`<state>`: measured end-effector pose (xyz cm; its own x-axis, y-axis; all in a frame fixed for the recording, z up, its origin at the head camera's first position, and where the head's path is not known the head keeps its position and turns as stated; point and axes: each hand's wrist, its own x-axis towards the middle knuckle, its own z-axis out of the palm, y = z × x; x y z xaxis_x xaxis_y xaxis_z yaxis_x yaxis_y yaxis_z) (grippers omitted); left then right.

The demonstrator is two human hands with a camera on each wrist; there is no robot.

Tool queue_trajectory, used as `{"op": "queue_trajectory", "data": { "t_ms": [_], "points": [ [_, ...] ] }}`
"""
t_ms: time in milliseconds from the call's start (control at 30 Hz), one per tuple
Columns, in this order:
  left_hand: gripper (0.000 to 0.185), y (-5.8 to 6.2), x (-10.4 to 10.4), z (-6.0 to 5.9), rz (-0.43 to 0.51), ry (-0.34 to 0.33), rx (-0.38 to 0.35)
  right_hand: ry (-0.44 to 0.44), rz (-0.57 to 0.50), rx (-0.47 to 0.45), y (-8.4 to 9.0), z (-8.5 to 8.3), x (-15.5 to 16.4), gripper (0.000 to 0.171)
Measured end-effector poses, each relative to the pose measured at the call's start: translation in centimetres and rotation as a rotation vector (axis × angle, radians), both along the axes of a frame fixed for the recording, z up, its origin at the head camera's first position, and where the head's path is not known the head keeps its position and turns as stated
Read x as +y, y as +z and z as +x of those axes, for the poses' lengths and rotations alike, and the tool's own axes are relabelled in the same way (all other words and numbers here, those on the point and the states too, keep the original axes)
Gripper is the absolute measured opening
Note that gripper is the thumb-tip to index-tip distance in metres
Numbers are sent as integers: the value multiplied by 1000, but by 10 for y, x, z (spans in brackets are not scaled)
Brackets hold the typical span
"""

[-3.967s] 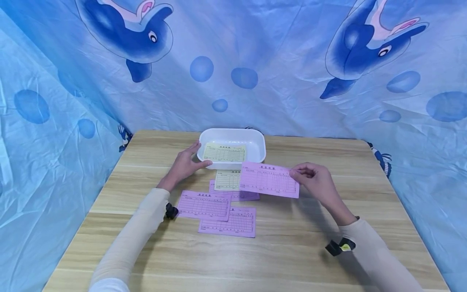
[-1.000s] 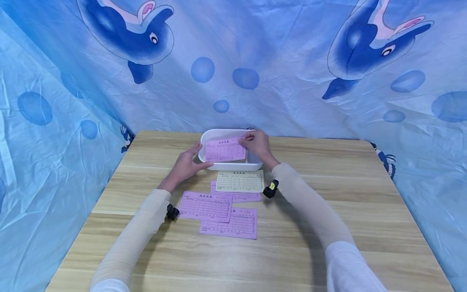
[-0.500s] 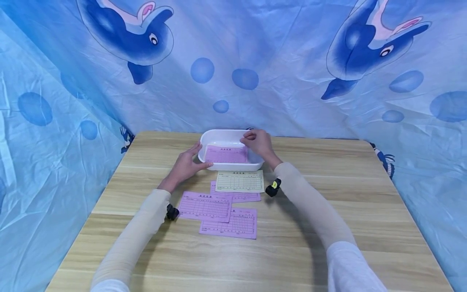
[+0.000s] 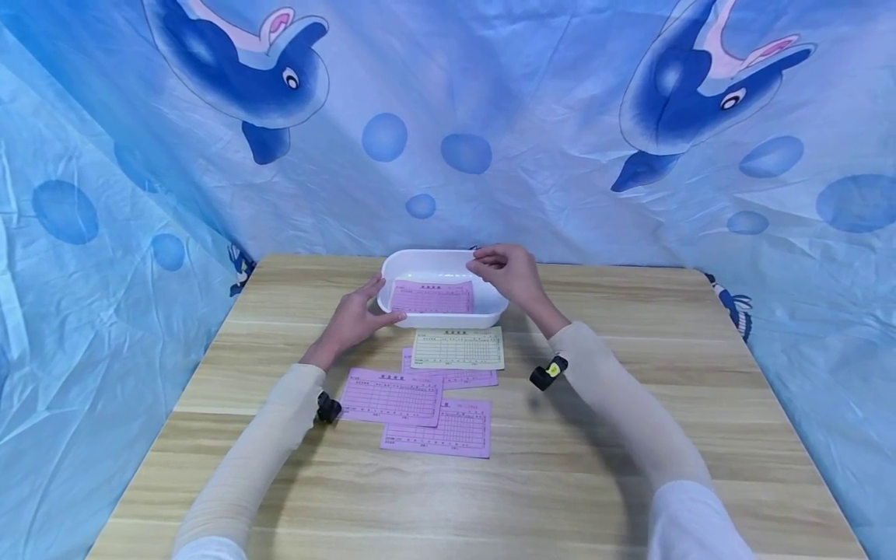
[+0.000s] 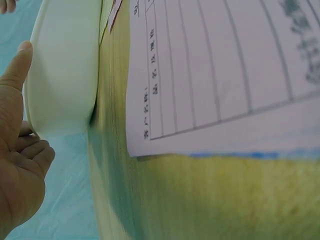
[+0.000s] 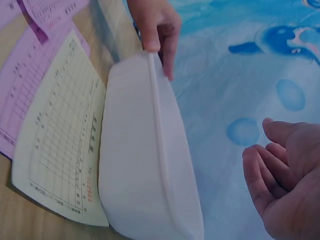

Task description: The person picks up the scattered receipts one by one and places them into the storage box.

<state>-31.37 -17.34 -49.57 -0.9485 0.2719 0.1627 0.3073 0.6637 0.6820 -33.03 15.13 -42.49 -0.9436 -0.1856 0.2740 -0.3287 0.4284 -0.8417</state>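
Note:
At the left end of a white plastic tray (image 4: 455,320), my left hand (image 4: 352,317) grips the rim, thumb at the front and fingers round the side. Inside the tray lies a pink receipt slip (image 4: 432,298). My right hand (image 4: 514,276) hovers over the tray's back right corner with fingers loosely bent, holding nothing; the right wrist view shows its bare palm (image 6: 295,185). A pale yellow receipt slip (image 4: 458,348) lies before the tray, overlapping another pink slip (image 4: 472,379). Two more pink slips, one left (image 4: 392,397) and one nearer (image 4: 437,437), overlap each other.
The wooden table (image 4: 630,334) carries the tray near its back edge. A blue curtain (image 4: 532,202) printed with dolphins hangs behind and at both sides.
My right hand has brought a pink slip from the right into the tray and let it go; it covers the yellow slip there. The hand has since drawn slightly right. The left hand stays.

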Motion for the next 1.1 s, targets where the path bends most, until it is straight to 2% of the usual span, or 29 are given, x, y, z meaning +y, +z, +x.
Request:
{"op": "queue_trajectory", "data": {
  "t_ms": [133,267,467,600,800,1100],
  "points": [
    [106,0,-1,0,1,1,-7,-10,5,25,3,16,0,31],
    [107,0,-2,-1,2,6,-16,-9,2,42,-1,32,-1,28],
    [108,1,-1,0,5,6,-20,13,-29,31,-15,58,-7,22],
    [108,1,0,0,1,3,-21,53,-40,23,-27,72,-10,24],
    [107,1,0,0,6,1,-17,118,-59,-29,-39,90,-16,27],
    [107,0,-1,-1,12,-2,-15,133,-65,-127,-59,107,-26,37]
  ]
}}
